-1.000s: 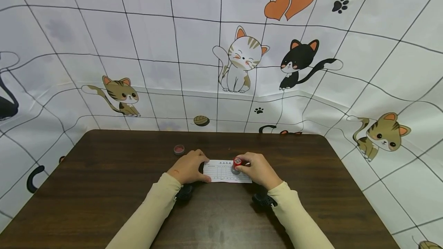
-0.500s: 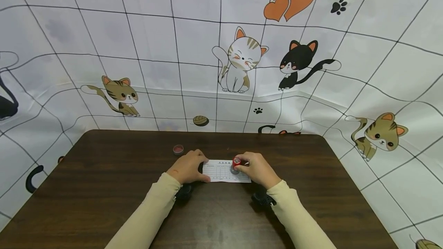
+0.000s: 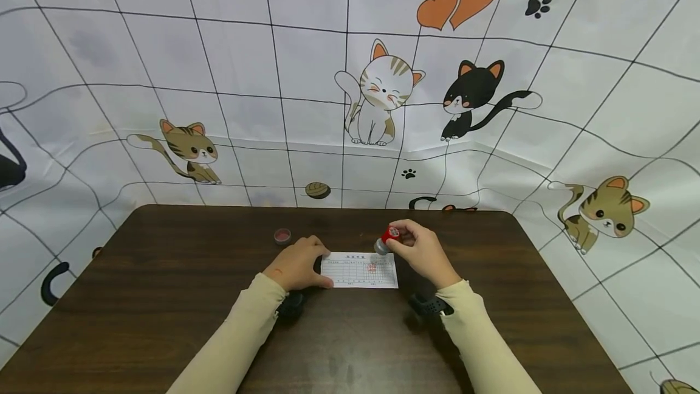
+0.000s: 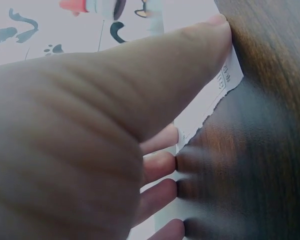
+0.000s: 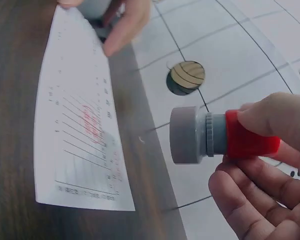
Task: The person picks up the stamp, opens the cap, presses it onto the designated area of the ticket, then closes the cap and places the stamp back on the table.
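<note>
A white printed form (image 3: 341,271) with a ruled grid lies on the table, and a red stamp mark (image 3: 372,268) shows on its right part. My left hand (image 3: 297,264) presses the form's left end, thumb at the near corner and fingers at the far one. In the left wrist view the thumb (image 4: 190,55) lies extended over the paper's torn edge. My right hand (image 3: 425,253) pinches a stamp (image 5: 247,140) with a red handle and grey base between thumb and fingers. The stamp is tilted above the form's far right edge, its base pointing left in the right wrist view.
A small round ink pad (image 3: 282,236) with a dull red surface sits just beyond my left hand. The dark wooden table (image 3: 164,297) ends at a white curtain (image 3: 251,120) printed with cats.
My right hand has lifted the stamp off the form and moved it up and to the right, tilting it. The red mark beneath is now uncovered. My left hand has stayed put.
</note>
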